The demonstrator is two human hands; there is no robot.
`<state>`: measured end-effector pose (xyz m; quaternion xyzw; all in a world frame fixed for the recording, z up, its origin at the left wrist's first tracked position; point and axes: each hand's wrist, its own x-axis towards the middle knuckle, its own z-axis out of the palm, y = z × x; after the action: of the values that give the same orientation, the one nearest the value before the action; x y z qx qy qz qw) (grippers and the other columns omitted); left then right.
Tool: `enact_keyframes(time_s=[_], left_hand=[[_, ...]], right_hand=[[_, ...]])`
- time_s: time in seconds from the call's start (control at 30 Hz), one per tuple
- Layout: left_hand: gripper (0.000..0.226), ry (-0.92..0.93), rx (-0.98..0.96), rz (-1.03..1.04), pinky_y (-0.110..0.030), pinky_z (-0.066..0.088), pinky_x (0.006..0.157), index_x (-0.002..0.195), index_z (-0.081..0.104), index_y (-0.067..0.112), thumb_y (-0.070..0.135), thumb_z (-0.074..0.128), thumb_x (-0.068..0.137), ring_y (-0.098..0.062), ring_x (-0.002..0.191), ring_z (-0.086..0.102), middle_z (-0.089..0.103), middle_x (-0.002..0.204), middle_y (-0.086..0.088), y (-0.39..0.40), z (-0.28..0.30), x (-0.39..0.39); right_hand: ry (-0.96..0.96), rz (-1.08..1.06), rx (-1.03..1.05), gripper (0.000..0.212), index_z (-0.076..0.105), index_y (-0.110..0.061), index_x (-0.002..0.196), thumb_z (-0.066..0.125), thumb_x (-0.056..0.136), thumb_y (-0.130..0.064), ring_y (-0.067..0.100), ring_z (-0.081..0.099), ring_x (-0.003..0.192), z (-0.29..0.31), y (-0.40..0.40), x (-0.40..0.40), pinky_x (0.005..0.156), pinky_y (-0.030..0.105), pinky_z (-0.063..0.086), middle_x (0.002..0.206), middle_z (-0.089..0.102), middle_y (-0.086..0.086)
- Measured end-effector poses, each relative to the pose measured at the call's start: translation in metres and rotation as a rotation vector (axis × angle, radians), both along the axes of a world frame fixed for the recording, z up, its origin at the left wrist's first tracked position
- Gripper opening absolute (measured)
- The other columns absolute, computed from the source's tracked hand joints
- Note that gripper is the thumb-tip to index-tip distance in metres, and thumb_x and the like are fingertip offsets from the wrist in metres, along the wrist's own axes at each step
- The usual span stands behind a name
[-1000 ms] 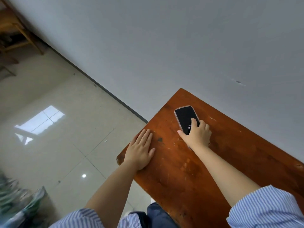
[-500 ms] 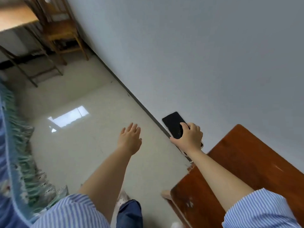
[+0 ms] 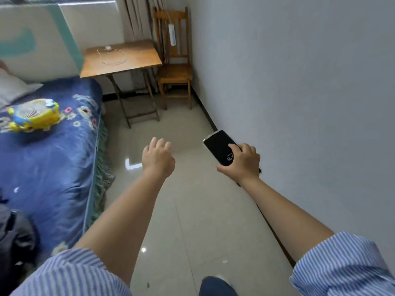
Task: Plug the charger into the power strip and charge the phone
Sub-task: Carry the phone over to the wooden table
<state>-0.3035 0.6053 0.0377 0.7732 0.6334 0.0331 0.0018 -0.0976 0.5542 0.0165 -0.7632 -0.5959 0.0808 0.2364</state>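
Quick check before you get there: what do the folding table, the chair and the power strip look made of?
Folding table: wood, or maybe wood-look laminate, with a smooth brown top and faint grain. Chair: solid-looking wood, yellowish varnish, slatted back. Power strip, hanging on the chair back: apparently white plastic with a plain moulded body; too small to see more.

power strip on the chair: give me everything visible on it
The power strip is a slim white bar, plastic by its look, hanging upright against the slatted back of the wooden chair in the far corner by the wall. A thin white cord runs from its top up and over the chair's top rail. Nothing appears plugged into it; its sockets are too small to make out. The charger lies apart on the folding table, and neither hand is near the strip.
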Motion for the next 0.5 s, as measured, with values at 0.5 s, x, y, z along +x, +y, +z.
enact_keyframes(time_s=[0.5], left_hand=[[0.04,0.014,0.011,0.321,-0.042,0.027,0.111,0.131,0.041,0.011,0.017,0.043,0.091,-0.027,0.141,0.019,0.037,0.146,-0.009,0.368,0.05,-0.098]], right_hand=[[-0.018,0.271,0.01,0.061,0.051,-0.015,0.117,0.07,0.065,-0.041,0.035,0.041,0.111,0.055,0.432,-0.081,0.093,0.041,0.036,0.116,0.053,0.016]])
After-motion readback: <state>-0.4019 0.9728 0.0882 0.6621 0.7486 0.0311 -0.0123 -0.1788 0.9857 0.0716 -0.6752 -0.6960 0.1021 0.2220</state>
